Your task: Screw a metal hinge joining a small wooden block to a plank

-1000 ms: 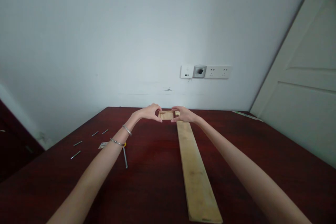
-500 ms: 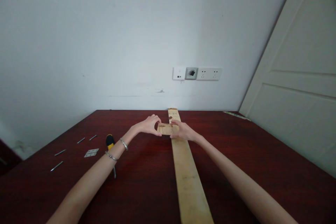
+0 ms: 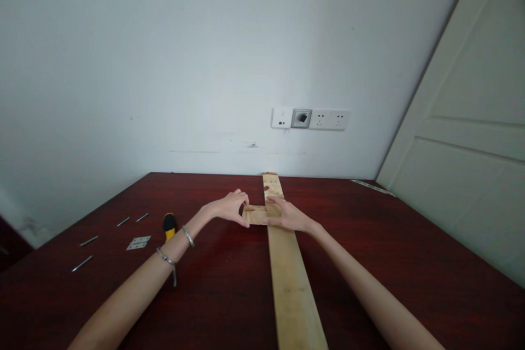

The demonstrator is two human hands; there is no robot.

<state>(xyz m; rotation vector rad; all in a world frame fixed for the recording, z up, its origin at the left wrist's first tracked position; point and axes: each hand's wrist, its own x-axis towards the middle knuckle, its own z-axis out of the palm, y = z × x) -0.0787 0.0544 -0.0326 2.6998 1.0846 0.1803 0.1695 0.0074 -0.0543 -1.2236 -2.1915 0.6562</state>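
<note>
A short wooden block (image 3: 255, 215) lies crosswise at the long wooden plank (image 3: 289, 279), its left part sticking out past the plank's left edge. My left hand (image 3: 229, 208) grips the block's left end between thumb and fingers. On the block's right end, above the plank, my right hand (image 3: 292, 215) is closed with its thumb on the near side and fingers on the far side. Whether the block rests flat on the plank, I cannot tell. Left of my left wrist lies a black and yellow screwdriver (image 3: 169, 225), partly hidden by my forearm.
A metal hinge (image 3: 138, 243) and several thin screws or nails, one a metal pin (image 3: 82, 263), lie on the left of the dark red table (image 3: 221, 295). A printed strip (image 3: 373, 188) lies at the far right edge. Wall sockets (image 3: 329, 119) sit behind; a pale door (image 3: 471, 136) stands right.
Both hands and the block have come slightly nearer to me along the plank, and sit lower in view. The camera view has shifted a little. Both hands keep their hold.
</note>
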